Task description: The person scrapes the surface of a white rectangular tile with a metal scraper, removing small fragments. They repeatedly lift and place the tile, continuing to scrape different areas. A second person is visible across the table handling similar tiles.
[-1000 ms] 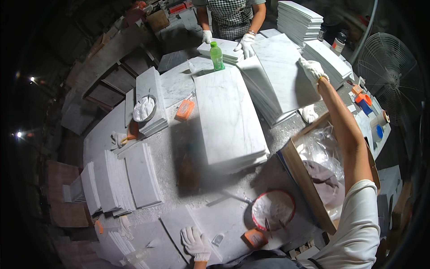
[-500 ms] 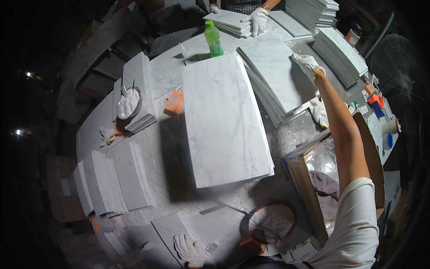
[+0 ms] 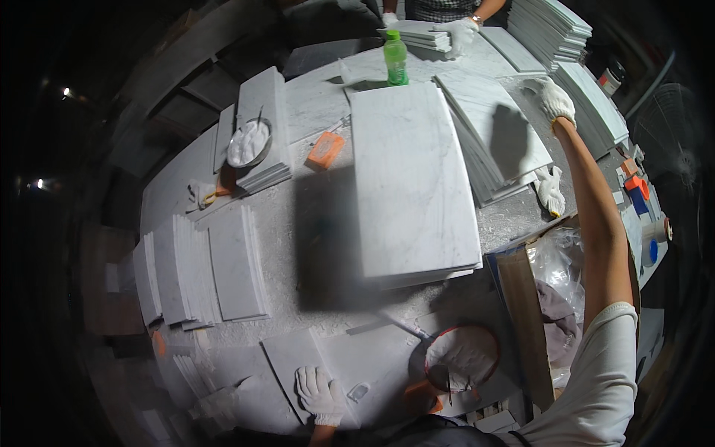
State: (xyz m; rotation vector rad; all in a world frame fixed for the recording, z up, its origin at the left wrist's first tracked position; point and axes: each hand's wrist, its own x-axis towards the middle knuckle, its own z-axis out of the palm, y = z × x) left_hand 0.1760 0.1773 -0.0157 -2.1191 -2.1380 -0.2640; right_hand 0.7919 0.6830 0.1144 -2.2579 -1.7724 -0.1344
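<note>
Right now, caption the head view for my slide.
Gloved left hand spread on a pale slab, right hand outstretched, a green bottle near the central slab stack.

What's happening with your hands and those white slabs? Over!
Left hand flat on a white slab. Right hand stretched out, nothing seen in it, near a slab pile. Big slab stack between the hands.

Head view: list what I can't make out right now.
All in the head view:
Right hand: its palm is hidden by the back of the glove, so I cannot tell if it touches anything.
Cardboard box: part of its inside is hidden behind the right forearm.
Co-worker: cut off by the top edge.
Fan: blurred into the darkness at right.
</note>
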